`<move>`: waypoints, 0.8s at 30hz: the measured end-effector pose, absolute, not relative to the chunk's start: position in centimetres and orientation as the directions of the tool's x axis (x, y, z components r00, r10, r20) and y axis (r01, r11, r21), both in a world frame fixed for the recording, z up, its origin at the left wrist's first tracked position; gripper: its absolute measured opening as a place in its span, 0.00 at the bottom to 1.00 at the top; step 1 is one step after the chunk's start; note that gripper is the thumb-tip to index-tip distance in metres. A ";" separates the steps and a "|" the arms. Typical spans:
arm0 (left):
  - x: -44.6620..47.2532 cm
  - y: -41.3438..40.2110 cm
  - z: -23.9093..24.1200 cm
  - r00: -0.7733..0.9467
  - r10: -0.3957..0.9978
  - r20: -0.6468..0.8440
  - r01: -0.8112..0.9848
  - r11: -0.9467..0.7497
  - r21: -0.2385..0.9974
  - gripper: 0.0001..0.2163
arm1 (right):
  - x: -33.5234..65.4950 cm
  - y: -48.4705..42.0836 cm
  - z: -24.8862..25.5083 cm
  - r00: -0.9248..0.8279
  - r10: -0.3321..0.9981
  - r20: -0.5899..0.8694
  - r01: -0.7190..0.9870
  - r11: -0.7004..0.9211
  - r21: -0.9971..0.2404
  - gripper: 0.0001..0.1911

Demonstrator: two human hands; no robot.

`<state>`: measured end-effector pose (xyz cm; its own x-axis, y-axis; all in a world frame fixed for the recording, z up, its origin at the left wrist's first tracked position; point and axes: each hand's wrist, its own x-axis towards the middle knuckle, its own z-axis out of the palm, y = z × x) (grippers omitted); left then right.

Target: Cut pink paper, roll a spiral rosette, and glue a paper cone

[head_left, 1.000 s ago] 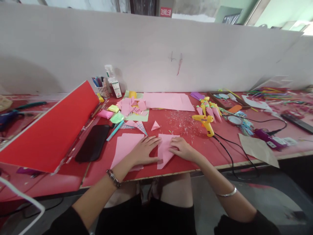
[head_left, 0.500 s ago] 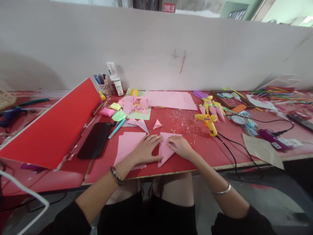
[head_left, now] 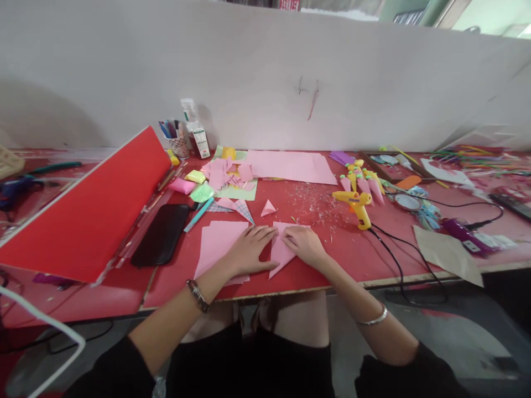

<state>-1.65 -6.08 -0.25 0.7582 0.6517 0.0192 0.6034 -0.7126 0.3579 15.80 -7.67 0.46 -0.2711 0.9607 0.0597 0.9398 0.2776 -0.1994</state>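
Note:
A pink paper piece [head_left: 281, 251], folded to a point, lies on the red table [head_left: 332, 260] near its front edge. My left hand [head_left: 248, 251] lies flat beside it with fingers spread, resting partly on a stack of pink sheets [head_left: 216, 243] and touching the piece's left edge. My right hand [head_left: 305, 245] presses down on the upper right part of the folded piece, fingers together and bent. A small pink paper cone [head_left: 267, 208] sits just beyond the hands.
A yellow glue gun [head_left: 355, 205] with a black cord stands to the right. A black phone [head_left: 161, 235] and a tilted red board [head_left: 83, 213] lie to the left. Pink and green paper scraps [head_left: 226, 177], a large pink sheet [head_left: 290, 166], a pen cup [head_left: 176, 141] and finished cones [head_left: 363, 179] sit farther back.
My right hand has slid a little left and up along the folded pink piece, which now looks narrower. My left hand stays in place. The view has tilted slightly.

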 end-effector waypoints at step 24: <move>-1.7 -6.0 -1.0 0.748 0.661 0.061 0.591 -0.705 0.391 0.36 | 15.7 -7.2 -0.1 -0.259 0.963 0.080 0.938 0.270 -0.219 0.10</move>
